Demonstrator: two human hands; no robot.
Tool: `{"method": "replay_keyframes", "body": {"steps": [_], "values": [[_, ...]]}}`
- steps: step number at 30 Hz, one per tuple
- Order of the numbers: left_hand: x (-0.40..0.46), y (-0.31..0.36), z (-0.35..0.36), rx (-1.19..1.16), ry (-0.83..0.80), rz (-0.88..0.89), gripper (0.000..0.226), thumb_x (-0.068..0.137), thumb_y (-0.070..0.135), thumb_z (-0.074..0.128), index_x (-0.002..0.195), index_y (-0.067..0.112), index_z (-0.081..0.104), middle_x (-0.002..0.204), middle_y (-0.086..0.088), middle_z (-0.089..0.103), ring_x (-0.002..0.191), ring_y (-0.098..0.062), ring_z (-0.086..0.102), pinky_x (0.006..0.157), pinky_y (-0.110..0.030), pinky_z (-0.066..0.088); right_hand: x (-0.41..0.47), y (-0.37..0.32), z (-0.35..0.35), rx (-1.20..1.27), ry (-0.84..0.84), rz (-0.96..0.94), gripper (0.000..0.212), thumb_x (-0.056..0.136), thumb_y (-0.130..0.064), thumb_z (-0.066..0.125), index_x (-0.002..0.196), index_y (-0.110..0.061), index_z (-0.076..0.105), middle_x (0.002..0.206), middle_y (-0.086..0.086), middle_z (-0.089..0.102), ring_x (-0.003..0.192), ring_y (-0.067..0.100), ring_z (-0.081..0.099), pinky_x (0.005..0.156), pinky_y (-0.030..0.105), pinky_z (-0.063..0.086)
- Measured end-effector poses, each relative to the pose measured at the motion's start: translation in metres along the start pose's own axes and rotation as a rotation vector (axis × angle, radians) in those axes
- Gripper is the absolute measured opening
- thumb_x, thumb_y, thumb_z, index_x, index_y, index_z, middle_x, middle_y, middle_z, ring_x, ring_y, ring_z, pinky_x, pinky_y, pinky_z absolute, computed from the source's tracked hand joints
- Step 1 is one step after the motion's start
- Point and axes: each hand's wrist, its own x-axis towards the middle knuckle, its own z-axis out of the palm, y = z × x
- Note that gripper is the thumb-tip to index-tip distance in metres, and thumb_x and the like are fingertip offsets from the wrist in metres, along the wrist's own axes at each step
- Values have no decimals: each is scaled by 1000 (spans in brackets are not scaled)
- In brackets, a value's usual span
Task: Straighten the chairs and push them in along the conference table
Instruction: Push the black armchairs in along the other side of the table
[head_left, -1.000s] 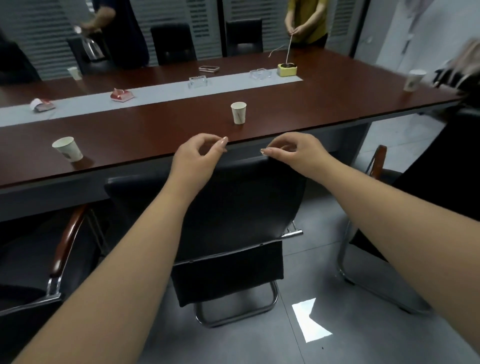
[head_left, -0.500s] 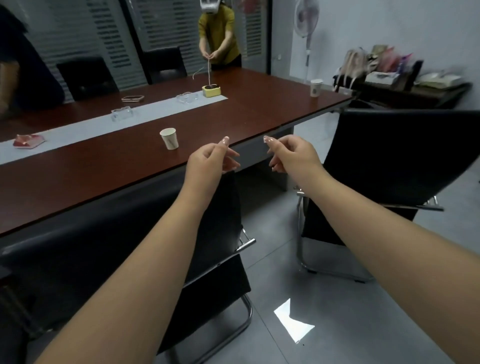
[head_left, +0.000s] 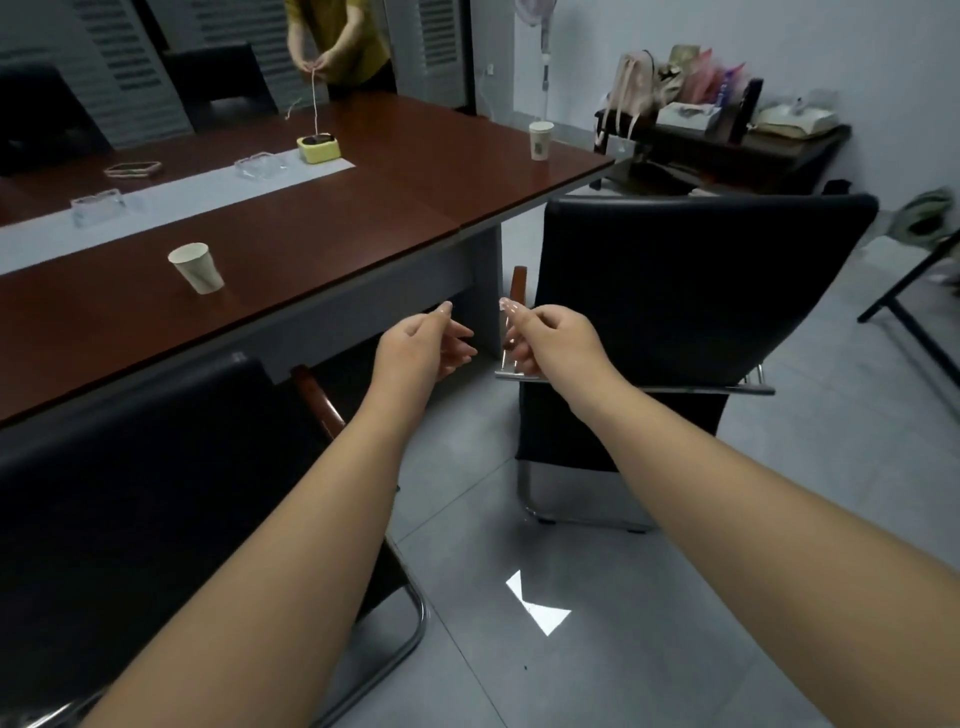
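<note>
A black chair (head_left: 130, 467) stands pushed in against the near edge of the long red-brown conference table (head_left: 322, 260), at lower left. A second black chair (head_left: 691, 291) stands out on the floor past the table's right end, angled away from it, its back toward me. My left hand (head_left: 421, 348) and my right hand (head_left: 550, 338) hover side by side in the air between the two chairs, fingers loosely curled, holding nothing. My right hand is just in front of that second chair's left armrest.
Paper cups (head_left: 200, 267) (head_left: 540, 139), a yellow box (head_left: 318, 147) and clear holders sit on the table. A person in a yellow top (head_left: 337, 47) stands at the far side. A cluttered dark side table (head_left: 727, 140) and a fan stand at the right wall.
Both hands let go of the left chair's backrest top and lifted off it. My view swung right, bringing the second chair at the table's end into sight.
</note>
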Motion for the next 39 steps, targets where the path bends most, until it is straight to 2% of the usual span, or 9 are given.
{"method": "replay_keyframes", "body": {"steps": [8, 15, 19, 21, 25, 29, 32, 36, 39], "values": [[34, -25, 39, 23, 22, -102, 35, 95, 32, 46, 72, 13, 64, 72, -6, 65, 75, -19, 62, 79, -32, 49, 31, 33, -11, -32, -63, 44, 29, 93, -39, 51, 76, -16, 57, 64, 0, 57, 60, 9, 55, 67, 24, 51], [101, -36, 48, -26, 21, -150, 35, 96, 31, 45, 70, 14, 62, 71, -5, 65, 72, -17, 60, 75, -30, 48, 87, 48, 10, -60, -83, 87, 31, 93, -42, 49, 76, -18, 57, 64, 0, 58, 60, 9, 56, 64, 24, 48], [153, -43, 49, -80, 37, -195, 34, 96, 31, 44, 72, 15, 62, 68, -3, 64, 69, -15, 59, 72, -29, 47, 136, 47, 31, -66, -53, 130, 33, 94, -41, 48, 74, -17, 57, 64, 0, 58, 59, 10, 56, 69, 29, 52], [183, -42, 46, -109, 44, -226, 33, 96, 30, 43, 75, 14, 63, 68, -3, 63, 68, -15, 58, 73, -30, 47, 164, 45, 44, -47, -33, 159, 35, 94, -41, 48, 71, -16, 56, 63, 1, 58, 59, 12, 56, 70, 30, 52], [228, -41, 42, -130, 63, -285, 32, 96, 31, 42, 80, 13, 63, 71, -4, 63, 71, -16, 58, 75, -32, 48, 207, 47, 65, -39, -8, 221, 36, 95, -42, 46, 71, -17, 57, 66, 1, 58, 62, 10, 56, 66, 24, 48], [261, -48, 33, -93, 90, -323, 31, 96, 31, 43, 80, 13, 63, 73, -5, 63, 76, -19, 60, 82, -35, 51, 238, 55, 91, 2, 18, 301, 37, 95, -44, 46, 70, -18, 56, 68, 0, 58, 66, 12, 57, 73, 27, 52], [275, -57, 27, -101, 97, -360, 30, 96, 30, 44, 81, 14, 63, 77, -5, 64, 79, -19, 61, 83, -34, 51, 252, 61, 103, -2, 23, 320, 37, 95, -44, 45, 69, -18, 55, 68, -1, 57, 66, 10, 57, 69, 22, 50], [300, -62, 23, -117, 121, -355, 26, 96, 28, 44, 84, 15, 63, 75, -3, 62, 78, -18, 60, 83, -33, 50, 286, 64, 105, -23, 16, 327, 36, 97, -41, 42, 74, -17, 55, 65, 1, 56, 63, 11, 55, 76, 30, 51], [321, -58, 20, -127, 180, -305, 25, 97, 26, 44, 83, 15, 62, 71, -1, 60, 72, -14, 57, 74, -28, 48, 316, 67, 108, -3, -14, 323, 32, 98, -40, 41, 81, -17, 54, 67, 1, 56, 65, 11, 55, 81, 34, 50]]}}
